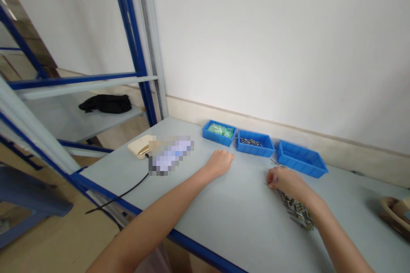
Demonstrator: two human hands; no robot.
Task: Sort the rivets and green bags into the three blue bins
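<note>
Where shiny metal bits (298, 211) lie, the right hand (285, 180) curls, its grip unclear.
Behind them, two blue bins (254, 149) hold green packets (221, 129), metal sticks (250, 141).

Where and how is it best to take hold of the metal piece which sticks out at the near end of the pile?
Probably with a light pinch across the exposed part of the metal piece, coming from above and the left. It looks slender and lies nearly flat, one end pointing left out of the pile, while the right forearm is close on the other side.
</note>
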